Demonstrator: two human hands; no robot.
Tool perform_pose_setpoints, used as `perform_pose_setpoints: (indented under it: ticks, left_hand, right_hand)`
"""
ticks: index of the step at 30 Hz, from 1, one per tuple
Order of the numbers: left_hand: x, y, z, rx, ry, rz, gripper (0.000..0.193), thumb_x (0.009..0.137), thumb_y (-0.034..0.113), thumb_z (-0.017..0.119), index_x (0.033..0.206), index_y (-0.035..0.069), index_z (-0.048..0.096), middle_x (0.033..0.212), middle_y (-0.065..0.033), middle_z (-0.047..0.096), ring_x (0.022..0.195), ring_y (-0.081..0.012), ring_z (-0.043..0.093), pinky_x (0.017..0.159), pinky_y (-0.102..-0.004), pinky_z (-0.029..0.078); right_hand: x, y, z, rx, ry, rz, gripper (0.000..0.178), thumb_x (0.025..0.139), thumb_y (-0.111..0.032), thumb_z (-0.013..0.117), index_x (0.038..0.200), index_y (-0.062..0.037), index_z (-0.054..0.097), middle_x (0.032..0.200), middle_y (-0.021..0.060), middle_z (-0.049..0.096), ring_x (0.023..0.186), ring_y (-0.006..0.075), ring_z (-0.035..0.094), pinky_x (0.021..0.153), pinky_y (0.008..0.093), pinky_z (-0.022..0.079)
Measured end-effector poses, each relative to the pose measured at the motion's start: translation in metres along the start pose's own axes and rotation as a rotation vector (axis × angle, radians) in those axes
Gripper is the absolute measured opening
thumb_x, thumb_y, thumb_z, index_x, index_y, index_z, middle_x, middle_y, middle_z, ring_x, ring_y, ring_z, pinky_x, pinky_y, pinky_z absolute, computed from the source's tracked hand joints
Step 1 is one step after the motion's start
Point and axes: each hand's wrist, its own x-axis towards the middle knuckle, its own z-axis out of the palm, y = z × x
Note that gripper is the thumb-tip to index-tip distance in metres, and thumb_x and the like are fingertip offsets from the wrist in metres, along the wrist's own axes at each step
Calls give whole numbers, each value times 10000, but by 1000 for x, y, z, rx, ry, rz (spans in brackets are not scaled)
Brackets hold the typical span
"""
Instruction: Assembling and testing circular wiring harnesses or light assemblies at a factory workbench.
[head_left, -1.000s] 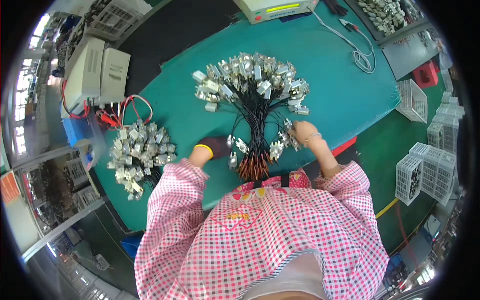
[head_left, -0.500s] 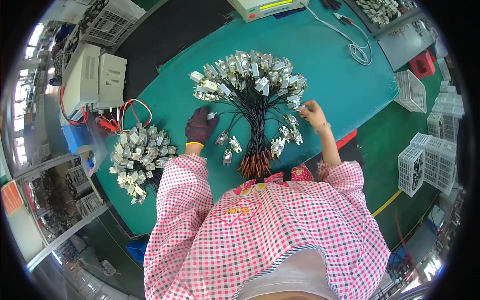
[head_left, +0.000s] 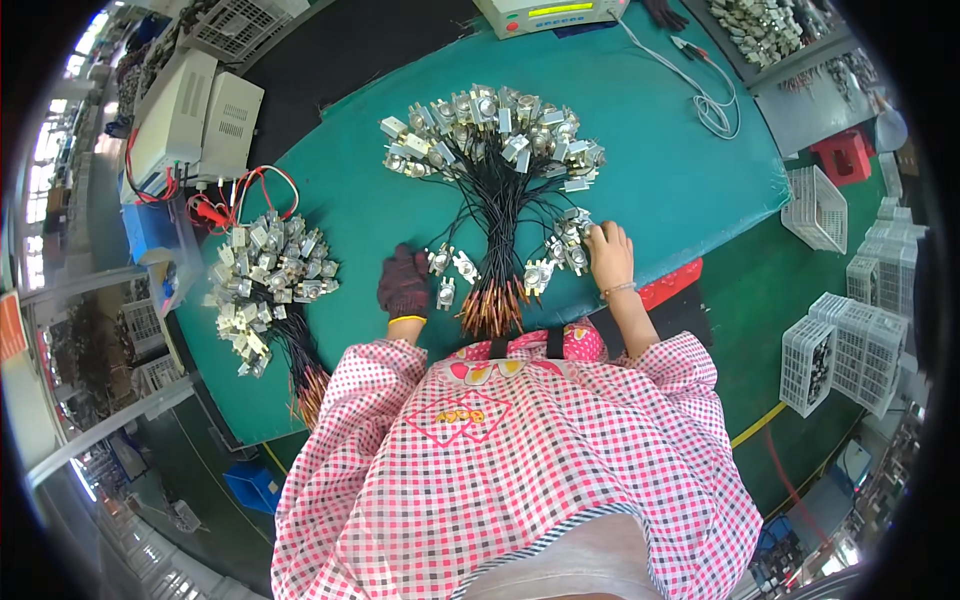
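Note:
A bundle of black wires [head_left: 500, 215] lies on the green tabletop. Small silvery metal components with round clear faces [head_left: 490, 105] fan out at its far end, and bare copper-coloured ends [head_left: 492, 308] point toward me. My left hand [head_left: 403, 284], in a dark glove, is beside a few components [head_left: 440, 260] left of the bundle; its fingers are smeared and hard to make out. My bare right hand [head_left: 612, 260] has its fingers curled at a small metal component [head_left: 576, 225] in the cluster right of the wires. The fingertips partly cover that component.
A second wired bundle [head_left: 270, 275] lies at the left table edge, near red leads [head_left: 208, 212] and beige instrument boxes [head_left: 230, 125]. Another instrument [head_left: 550, 14] stands at the far edge, with a grey cable [head_left: 712, 112] to its right. White crates [head_left: 850, 350] stand on the floor at right.
Both hands have come nearer to me, the right one also slightly left. The component at my left glove's fingertips now lies among those beside the bundle. The view has shifted a little.

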Motion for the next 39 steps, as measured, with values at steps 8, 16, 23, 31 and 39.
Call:
perform_pose_setpoints:
  ticks: [8,16,23,31,39]
  left_hand:
    - [10,7,-12,393,-333,355,271,861,293,477,986,65,554,967,-150,573,888,-312,603,712,-439,501]
    - [35,13,-13,418,-632,214,310,886,292,447,1052,50,547,1044,-211,613,954,-370,608,756,-494,495]
    - [38,21,-37,412,-683,328,312,881,255,423,1078,51,553,1027,-207,622,932,-388,613,788,-495,488]
    - [30,16,-21,358,-607,206,350,870,316,462,1119,74,509,1038,-205,616,953,-379,602,797,-486,475]
    - [22,8,-21,302,-501,249,287,878,231,411,1051,35,528,991,-221,627,910,-390,620,770,-493,494]
  right_hand:
    - [18,13,3,78,-434,130,224,880,-212,511,966,-55,375,648,183,600,616,385,591,533,475,458]
    - [2,14,23,6,-336,72,199,877,-222,519,914,-72,393,625,156,598,564,353,593,486,451,454]
    - [23,16,-1,198,-329,72,225,851,-267,550,877,-62,459,669,127,613,565,332,604,500,449,454]
    - [54,-4,11,95,3,150,419,705,-397,713,818,-39,528,844,118,536,799,317,513,679,411,432]
    - [50,-10,16,467,87,329,414,773,-198,639,1088,6,466,925,239,588,860,426,565,751,465,457]
